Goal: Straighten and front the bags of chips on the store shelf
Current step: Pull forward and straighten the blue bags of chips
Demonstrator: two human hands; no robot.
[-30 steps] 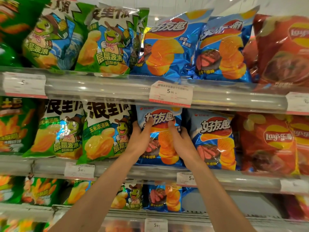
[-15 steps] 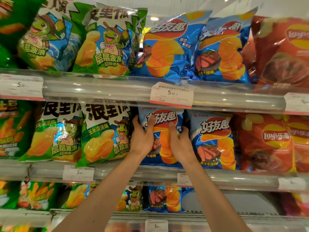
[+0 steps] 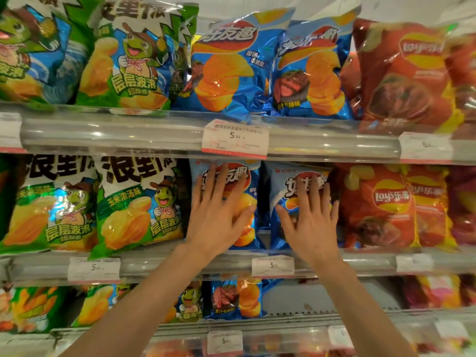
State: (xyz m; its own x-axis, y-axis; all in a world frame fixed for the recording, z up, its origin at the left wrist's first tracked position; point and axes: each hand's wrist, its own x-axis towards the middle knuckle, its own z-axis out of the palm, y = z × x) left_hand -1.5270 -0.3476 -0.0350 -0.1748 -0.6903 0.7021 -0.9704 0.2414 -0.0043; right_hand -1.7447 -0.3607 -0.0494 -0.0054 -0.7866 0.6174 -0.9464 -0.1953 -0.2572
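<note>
**Middle shelf: hands flat on two blue bags**

Left hand point(image 3: 215, 217) is pressing, fingers spread, on one blue bag point(image 3: 251, 181). Right hand point(image 3: 313, 222) is lying flat on the neighbouring bag point(image 3: 286, 186). Both bags are standing at the shelf point(image 3: 164, 265) front edge, gripped by neither hand.

Green bags point(image 3: 139, 204) with a cartoon frog and yellow chips fill the left of the frame. Shiny blue bags point(image 3: 247, 202) with red-and-white logos and orange ridged chips sit centre. Red bags point(image 3: 378, 204) with yellow-red logos stand right.
</note>
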